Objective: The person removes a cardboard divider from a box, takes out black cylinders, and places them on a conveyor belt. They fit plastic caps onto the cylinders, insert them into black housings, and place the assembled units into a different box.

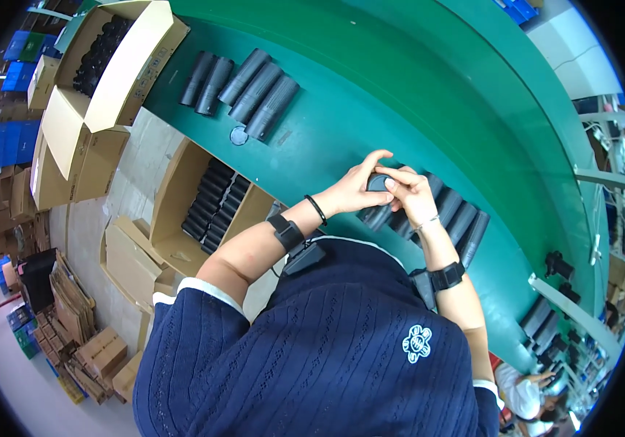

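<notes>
While both hands meet over the near edge of the green table (312, 138), a dark piece with a rounded end (378, 182) sits between them, just above a row of black cylinders (461, 222). The left hand (356, 187) curls around its side, thumb along the lower edge and one finger lifted away from it; the right hand (413, 195) pinches it from the other side, thumb pressed near its end face. The fingers hide the rest, so whether it is a separate cap or the end of a longer cylinder, I cannot tell. It looks stiff and fairly light, probably hard plastic, unlikely to crush under a firm pinch, though a smooth, curved wall could slip or roll. The side wall, held between thumb and opposed fingers, seems the surest place to grip; the flat end offers little purchase. Five similar tubes (255, 92) lie farther left on the table, and an open carton (169, 186) beside it holds dark pieces in rows.
</notes>
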Tool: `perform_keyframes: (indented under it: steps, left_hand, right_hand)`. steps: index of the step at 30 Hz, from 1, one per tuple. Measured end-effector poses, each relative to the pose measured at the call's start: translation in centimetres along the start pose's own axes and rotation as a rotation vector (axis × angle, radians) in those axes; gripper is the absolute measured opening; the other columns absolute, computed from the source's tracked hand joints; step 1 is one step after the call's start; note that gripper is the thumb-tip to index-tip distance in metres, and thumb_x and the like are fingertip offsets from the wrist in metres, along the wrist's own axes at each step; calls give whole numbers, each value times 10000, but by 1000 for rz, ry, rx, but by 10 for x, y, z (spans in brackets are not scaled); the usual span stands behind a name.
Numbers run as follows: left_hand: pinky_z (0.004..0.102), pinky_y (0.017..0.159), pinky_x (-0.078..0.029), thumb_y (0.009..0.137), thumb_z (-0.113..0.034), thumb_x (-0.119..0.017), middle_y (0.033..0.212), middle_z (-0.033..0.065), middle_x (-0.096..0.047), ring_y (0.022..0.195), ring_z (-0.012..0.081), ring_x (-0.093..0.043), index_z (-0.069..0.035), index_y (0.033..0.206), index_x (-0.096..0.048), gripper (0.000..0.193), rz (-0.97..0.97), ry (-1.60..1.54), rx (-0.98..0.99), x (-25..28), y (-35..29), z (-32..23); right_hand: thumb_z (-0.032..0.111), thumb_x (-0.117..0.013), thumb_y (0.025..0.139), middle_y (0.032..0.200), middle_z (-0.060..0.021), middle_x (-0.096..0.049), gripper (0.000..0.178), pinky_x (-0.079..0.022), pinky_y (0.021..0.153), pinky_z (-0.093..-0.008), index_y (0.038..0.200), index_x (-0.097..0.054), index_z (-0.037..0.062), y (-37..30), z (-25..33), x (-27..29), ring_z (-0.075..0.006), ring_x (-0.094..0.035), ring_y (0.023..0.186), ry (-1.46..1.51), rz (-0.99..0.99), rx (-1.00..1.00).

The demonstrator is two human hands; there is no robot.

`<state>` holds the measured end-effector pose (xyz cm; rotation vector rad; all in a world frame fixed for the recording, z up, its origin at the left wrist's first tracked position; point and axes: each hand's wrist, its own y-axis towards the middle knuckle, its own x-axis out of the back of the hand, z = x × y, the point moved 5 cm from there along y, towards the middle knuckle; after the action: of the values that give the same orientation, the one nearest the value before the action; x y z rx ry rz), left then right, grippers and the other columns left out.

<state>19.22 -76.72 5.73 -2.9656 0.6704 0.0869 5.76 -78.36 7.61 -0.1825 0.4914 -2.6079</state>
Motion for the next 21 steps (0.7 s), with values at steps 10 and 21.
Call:
perform_keyframes:
  steps: [10,21]
  left_hand:
    - [303,898,-418,806,-130,-677,1144,100,-498,1060,182,-491,-115,1391,-228,738,31,-226,32,15,3,-12]
    - [491,1116,-51,765,-300,-680,1131,39,-557,1219,208,-437,-81,1289,-329,667,104,519,-502,-10,2,-100]
  right_hand:
    - [251,-597,900,713,-2,-612,327,-475,481,-176,1168,-617,66,15,-16,-6,-60,-541,500,280,54,-92]
    - [-8,-727,651,1410,-172,-350,876,-438,965,-379,1408,-300,99,4,-10,12,-343,-354,1303,-375,-203,463]
